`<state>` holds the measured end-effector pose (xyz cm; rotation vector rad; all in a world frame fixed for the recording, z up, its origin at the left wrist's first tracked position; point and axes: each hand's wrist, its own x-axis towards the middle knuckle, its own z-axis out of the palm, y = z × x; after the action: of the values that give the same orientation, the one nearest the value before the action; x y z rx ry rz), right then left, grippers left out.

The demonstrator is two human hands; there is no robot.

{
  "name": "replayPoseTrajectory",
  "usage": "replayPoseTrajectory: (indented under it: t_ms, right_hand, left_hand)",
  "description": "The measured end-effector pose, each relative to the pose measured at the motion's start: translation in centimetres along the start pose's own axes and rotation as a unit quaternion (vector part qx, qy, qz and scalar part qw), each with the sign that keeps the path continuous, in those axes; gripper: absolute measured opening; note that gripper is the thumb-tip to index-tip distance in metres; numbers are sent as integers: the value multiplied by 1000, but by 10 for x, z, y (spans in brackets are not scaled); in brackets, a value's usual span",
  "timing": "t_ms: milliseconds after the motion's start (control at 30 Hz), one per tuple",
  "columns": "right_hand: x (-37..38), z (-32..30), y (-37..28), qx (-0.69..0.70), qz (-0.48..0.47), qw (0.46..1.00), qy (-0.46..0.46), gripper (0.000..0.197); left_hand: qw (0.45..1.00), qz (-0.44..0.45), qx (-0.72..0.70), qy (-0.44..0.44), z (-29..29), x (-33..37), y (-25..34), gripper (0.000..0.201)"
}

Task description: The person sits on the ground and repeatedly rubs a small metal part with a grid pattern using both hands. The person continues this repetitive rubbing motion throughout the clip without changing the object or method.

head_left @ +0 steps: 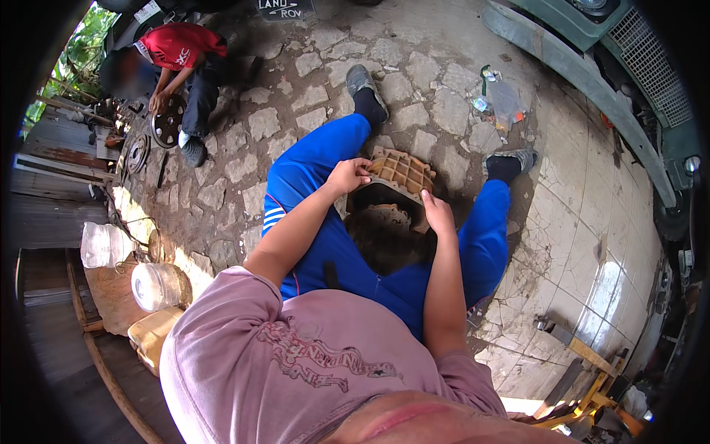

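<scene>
Between my spread knees sits a ribbed, tan-brown metal housing, dirty and rust-coloured, with a dark hollow opening on the side toward me. My left hand pinches its upper left rim, fingers curled at the edge. At the right edge my right hand grips the rim, thumb on top and the other fingers mostly hidden behind it. Inside the opening a smaller rough, toothed-looking metal part shows; deeper down is too dark to make out.
At the far left a crouching person holds a round holed metal disc. Clear plastic containers and a yellow jerrycan stand at left. A vehicle bumper curves along the right; plastic litter lies ahead. Yellow metal equipment is lower right.
</scene>
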<state>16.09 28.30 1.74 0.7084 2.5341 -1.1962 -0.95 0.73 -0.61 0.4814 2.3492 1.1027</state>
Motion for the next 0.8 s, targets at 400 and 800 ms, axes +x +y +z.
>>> replayPoseTrajectory:
  t_ms: [400,800]
  right_hand:
    - [3,26,-9,-134,55,988,53,72]
    - [-18,28,-25,-93,-9,991,94,76]
  left_hand:
    - [999,-6,-25,18,-12,-13,0,43]
    - [999,-14,-27,15,-15,-3,-12,55]
